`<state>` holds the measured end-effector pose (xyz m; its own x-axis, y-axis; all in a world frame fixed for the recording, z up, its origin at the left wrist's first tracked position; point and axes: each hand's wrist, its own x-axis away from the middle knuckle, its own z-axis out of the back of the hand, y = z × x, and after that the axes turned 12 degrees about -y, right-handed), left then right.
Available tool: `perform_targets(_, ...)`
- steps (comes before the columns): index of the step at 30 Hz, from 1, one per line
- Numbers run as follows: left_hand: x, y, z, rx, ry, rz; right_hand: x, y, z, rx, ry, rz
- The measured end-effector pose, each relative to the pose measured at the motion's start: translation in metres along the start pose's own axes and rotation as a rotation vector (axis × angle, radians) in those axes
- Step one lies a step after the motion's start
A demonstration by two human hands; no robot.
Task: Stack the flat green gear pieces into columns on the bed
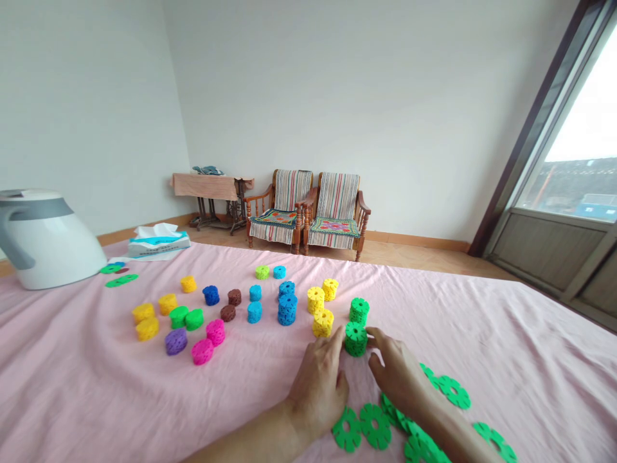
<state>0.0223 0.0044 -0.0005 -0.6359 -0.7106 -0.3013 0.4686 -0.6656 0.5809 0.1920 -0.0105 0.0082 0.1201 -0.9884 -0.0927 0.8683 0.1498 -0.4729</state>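
Note:
On a pink cloth, my left hand and my right hand close in from both sides on a green stack of snowflake discs. Fingertips of both hands touch the stack's sides. A second green stack stands just behind it. Several loose flat green discs lie under and beside my right wrist, and more lie to its right. Yellow stacks stand just left of the held stack.
Further stacks in blue, cyan, brown, pink, purple, yellow and green spread across the cloth's left half. A white kettle and a tissue pack stand far left. Two chairs and a window are beyond.

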Motion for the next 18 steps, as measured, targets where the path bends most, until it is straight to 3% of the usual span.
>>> perform_targets(18,0.0014,-0.0001,-0.0014,0.046,0.000,0.018,0.0012,-0.0021,0.0015,-0.039,0.014,-0.020)
